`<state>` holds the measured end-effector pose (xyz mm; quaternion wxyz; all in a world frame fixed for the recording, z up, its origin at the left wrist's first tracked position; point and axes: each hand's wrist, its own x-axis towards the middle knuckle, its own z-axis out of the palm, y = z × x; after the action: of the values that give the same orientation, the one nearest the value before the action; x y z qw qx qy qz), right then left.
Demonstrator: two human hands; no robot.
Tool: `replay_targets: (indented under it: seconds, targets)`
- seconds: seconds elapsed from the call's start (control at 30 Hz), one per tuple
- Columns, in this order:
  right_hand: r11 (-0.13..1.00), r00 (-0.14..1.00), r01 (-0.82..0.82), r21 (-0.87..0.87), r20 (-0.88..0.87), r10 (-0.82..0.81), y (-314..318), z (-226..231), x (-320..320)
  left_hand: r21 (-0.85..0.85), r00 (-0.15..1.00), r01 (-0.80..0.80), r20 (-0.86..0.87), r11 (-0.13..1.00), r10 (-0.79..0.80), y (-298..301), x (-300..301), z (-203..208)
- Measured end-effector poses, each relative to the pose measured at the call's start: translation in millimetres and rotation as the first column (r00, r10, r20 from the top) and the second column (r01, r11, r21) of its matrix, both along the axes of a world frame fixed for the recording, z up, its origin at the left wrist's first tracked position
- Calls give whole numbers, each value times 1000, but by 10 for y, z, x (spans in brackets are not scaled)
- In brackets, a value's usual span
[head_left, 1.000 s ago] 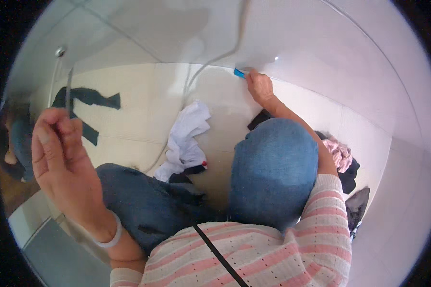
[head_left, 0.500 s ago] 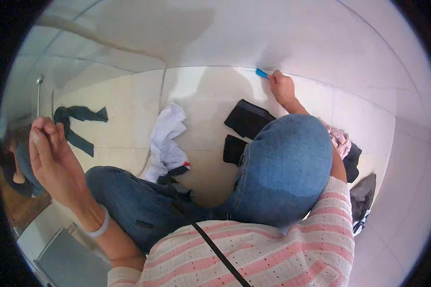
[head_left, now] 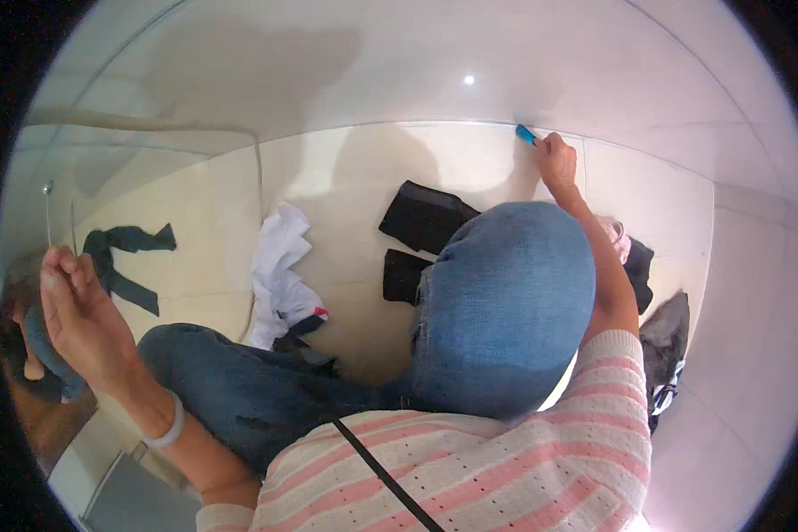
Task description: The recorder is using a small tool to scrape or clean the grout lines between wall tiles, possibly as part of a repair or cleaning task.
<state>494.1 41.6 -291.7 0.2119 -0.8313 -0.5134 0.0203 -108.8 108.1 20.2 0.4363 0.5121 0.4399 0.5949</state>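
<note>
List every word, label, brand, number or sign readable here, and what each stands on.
None: no text can be read.
The blue tool in the right hand is too small to tell whether it is marked.
The white garment on the floor has a red patch, too small to make out any lettering.

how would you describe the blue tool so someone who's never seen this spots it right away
Find where the far wall meets the pale tiled floor. At that seam, right of centre, the right hand holds the small blue tool, which pokes out leftward. Its bright blue sets it apart from the black cloths nearby and the duller denim jeans.
</note>
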Motion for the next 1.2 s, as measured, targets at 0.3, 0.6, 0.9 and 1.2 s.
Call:
replay_targets:
  seconds: [0.3,0.6,0.9,1.2]
  targets:
    - [966,965,256,40,49,-258,-587,282,822,29,952,-298,-59,954,300,-51,371,81]
    - [954,941,-298,38,-157,301,135,418,-835,20,999,-52,-1,998,52,-26,66,-7]
    - [797,778,-600,62,-183,600,915,132,-1950,64,974,-196,-101,979,202,-105,283,90]
    - [828,825,-561,-2,-82,559,970,35,-1927,-16,943,-295,-164,955,288,-82,-101,63]
